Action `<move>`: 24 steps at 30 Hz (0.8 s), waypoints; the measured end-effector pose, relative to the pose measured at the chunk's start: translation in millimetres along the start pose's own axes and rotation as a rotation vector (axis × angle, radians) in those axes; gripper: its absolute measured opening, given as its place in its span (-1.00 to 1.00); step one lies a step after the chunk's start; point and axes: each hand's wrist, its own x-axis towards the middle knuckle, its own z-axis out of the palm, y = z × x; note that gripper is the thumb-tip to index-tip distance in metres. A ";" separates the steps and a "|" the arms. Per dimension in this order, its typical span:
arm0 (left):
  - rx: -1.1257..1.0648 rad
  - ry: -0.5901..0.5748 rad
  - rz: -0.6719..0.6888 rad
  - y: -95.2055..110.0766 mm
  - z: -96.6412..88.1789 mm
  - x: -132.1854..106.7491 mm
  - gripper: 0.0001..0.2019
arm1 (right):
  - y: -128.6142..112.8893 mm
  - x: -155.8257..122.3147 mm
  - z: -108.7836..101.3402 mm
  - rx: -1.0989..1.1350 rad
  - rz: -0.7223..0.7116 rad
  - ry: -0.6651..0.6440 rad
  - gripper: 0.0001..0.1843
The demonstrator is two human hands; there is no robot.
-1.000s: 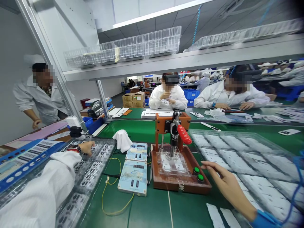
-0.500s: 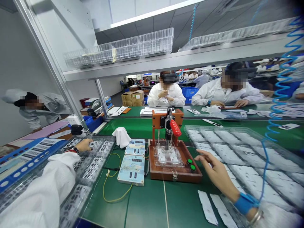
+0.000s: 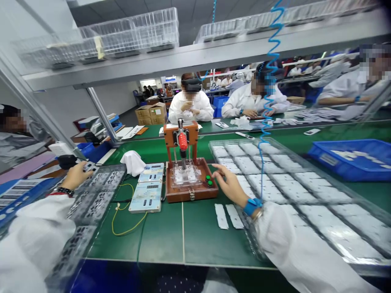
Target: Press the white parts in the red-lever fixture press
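My left hand (image 3: pixel 76 174) is closed on a small dark keypad part (image 3: pixel 89 166) at the far end of a clear tray of dark parts (image 3: pixel 91 199) on my left. My right hand (image 3: pixel 229 185) hovers with fingers spread and nothing in it, just right of two green buttons (image 3: pixel 209 180) on a brown wooden press fixture (image 3: pixel 189 179). The fixture has a red lever handle (image 3: pixel 182 141) and a clear nest. A blue wrist strap (image 3: pixel 251 205) sits on my right wrist, with a coiled blue cord (image 3: pixel 270 73) rising from it.
Two pale blue meter boxes (image 3: pixel 148 189) with a yellow wire lie left of the fixture, a white cloth (image 3: pixel 132 162) behind them. A large clear tray of white parts (image 3: pixel 293 183) fills the right. Two white strips (image 3: pixel 227 215) lie on the green mat. A blue bin (image 3: pixel 351 156) stands far right. Co-workers sit opposite.
The view has pulled back and tilted down, showing more of the mat's near side. My right hand stays beside the green buttons; my left hand stays at the tray's far end.
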 end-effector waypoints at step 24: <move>-0.348 -0.221 0.246 351.2 104.3 -227.3 -0.47 | -19.9 -8.7 -5.0 0.031 -0.084 -0.036 -0.71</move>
